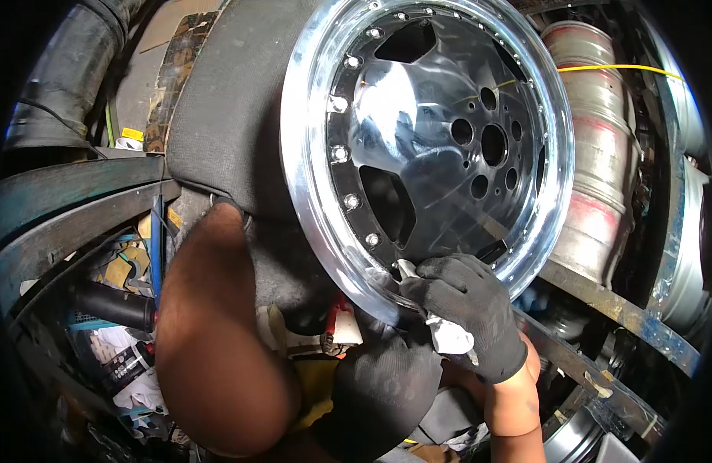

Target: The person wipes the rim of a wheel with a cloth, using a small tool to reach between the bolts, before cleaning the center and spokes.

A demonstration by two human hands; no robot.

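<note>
A polished wheel (425,108) with a shiny lip and a ring of small bolts stands tilted against a dark grey padded surface (225,100). My right hand (468,312), in a dark glove, is closed around a crumpled white cloth (451,336). Its fingertips press a bit of that cloth onto the inner edge of the lip, near the bottom bolts. Just below the rim is my left hand (387,382), also gloved, touching the wheel's lower edge; its fingers are hidden.
A bare bent leg (217,332) is at lower left. Stacked metal rims (591,154) stand at the right behind a metal rack bar (626,316), with a yellow cable (622,67) across them. A black cylinder (113,305) lies among clutter at left, beneath curved metal beams (78,193).
</note>
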